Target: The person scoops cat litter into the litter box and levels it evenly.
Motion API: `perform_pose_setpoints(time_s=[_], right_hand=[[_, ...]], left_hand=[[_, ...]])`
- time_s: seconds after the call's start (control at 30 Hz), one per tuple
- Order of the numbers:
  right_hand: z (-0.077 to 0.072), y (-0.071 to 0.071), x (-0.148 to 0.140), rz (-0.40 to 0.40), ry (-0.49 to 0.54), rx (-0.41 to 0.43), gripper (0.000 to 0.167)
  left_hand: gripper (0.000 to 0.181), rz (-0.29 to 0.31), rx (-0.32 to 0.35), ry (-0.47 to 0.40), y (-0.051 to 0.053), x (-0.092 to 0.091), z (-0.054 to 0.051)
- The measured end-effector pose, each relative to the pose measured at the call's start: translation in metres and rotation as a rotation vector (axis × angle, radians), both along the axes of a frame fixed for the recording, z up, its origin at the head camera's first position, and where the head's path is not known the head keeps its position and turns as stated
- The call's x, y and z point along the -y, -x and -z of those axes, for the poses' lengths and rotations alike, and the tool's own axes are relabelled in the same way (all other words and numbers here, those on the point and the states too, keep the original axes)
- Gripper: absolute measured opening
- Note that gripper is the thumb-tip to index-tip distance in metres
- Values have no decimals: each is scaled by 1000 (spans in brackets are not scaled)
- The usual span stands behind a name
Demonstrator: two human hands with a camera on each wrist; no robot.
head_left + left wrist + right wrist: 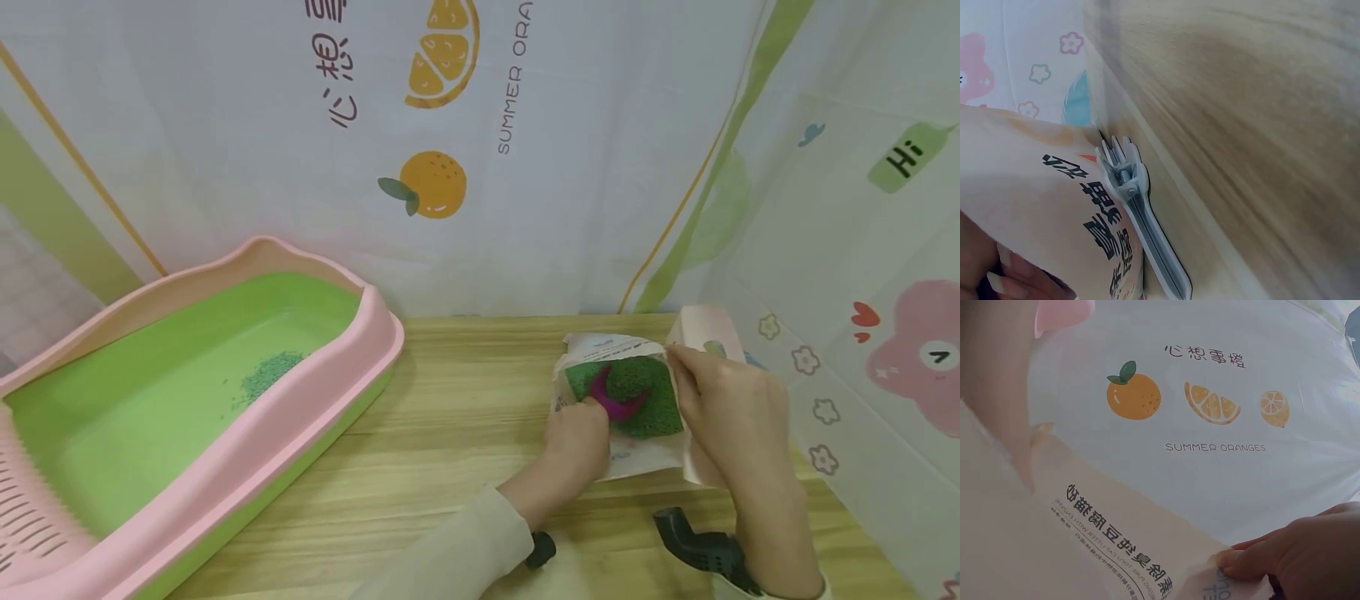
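In the head view my left hand (577, 442) grips a purple scoop (621, 407) inside an open paper bag (652, 454). Green granules (660, 408) fill the bag's mouth, with a clump of them on the scoop. My right hand (731, 404) pinches the bag's upper right edge; in the right wrist view its thumb and fingers (1297, 556) hold the printed paper (1116, 519). Curled left fingers (1022, 278) show in the left wrist view beside the bag (1041, 200), and the scoop is mostly hidden there.
A pink-rimmed green tray (352, 358) with a small patch of green granules (272, 375) stands at the left. A pale pink box (705, 325) is behind the bag. A grey pronged tool (1141, 212) lies against the bag. Printed curtains (562, 233) hang behind and at the right.
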State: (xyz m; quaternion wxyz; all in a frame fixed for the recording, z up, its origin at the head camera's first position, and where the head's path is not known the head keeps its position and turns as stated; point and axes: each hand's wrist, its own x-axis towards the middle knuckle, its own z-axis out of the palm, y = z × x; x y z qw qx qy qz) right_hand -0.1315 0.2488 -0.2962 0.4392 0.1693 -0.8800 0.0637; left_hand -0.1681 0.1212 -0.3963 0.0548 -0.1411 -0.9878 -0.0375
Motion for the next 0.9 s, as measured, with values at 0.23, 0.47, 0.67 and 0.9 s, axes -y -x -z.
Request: perform_pose_setpoints(time_s=[0.23, 0.47, 0.67, 0.9], right_hand=[[1, 1, -1, -2, 2, -10, 9], [3, 3, -3, -10, -5, -28, 9], [2, 2, -3, -5, 4, -17, 9], [2, 2, -3, 2, 13, -2, 9]], left_hand=[[38, 12, 10, -21, -2, 4, 0], [26, 1, -21, -36, -4, 10, 2], [20, -2, -55, -43, -7, 14, 4], [30, -6, -90, -63, -14, 23, 7]])
